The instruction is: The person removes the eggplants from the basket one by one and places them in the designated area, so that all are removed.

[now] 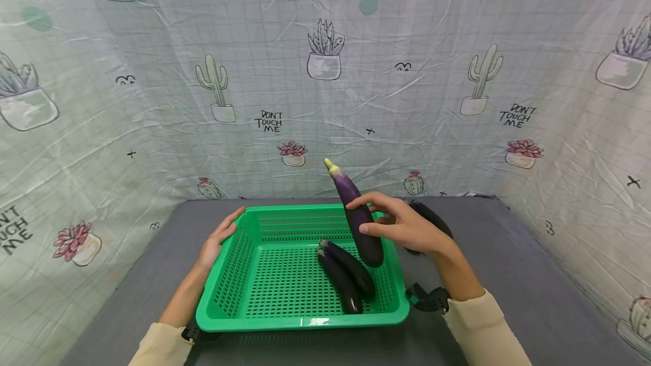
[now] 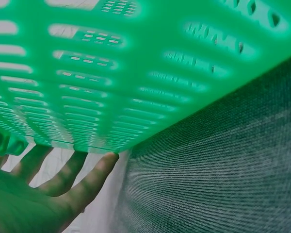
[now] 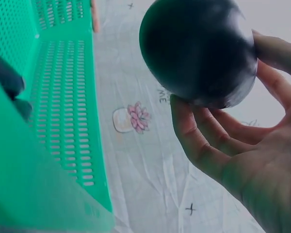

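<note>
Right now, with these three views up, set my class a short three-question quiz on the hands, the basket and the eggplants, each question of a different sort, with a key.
1. True or false: the right hand holds an eggplant above the green basket.
2. How many eggplants lie on the basket floor? A) none B) two C) four
3. Fill in: the left hand rests with straight fingers against the basket's outer ____ wall.

Key
1. True; the fingers curl round the fruit, its pale stem end pointing up.
2. B; the two eggplants in the basket lie side by side near its right side. Another dark eggplant lies on the grey table behind the right hand.
3. Left.
</note>
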Available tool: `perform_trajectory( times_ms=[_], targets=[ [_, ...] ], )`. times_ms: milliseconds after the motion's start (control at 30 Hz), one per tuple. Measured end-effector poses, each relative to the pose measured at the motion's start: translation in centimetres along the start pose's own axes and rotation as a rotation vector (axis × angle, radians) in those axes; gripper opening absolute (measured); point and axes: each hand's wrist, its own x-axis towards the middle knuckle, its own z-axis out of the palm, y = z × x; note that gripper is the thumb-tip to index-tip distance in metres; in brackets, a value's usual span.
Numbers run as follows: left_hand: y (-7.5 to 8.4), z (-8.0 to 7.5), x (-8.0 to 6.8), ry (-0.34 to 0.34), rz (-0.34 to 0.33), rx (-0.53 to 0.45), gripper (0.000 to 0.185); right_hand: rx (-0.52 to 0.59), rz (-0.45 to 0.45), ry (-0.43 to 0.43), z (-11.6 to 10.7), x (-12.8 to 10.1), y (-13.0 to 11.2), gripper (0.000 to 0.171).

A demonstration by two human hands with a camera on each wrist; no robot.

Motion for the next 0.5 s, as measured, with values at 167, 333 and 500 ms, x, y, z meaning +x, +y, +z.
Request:
perform_trajectory(
  times_ms=[167, 333, 500],
  targets=[
    [-0.1, 0.0, 0.2, 0.0, 0.008, 0.023, 0.052, 0.002, -0.025, 0.012, -0.5, -0.5, 0.4, 0.036],
    [-0.1, -0.1, 0.1, -0.009, 0.029, 0.034, 0.051, 0.004, -0.026, 0.005, -0.8, -0.7, 0.8, 0.036],
    [-0.1, -0.1, 0.1, -0.018, 0.033, 0.011, 0.051, -0.027, -0.032, -0.001, -1.3, -0.9, 1.4, 0.033]
  ],
)
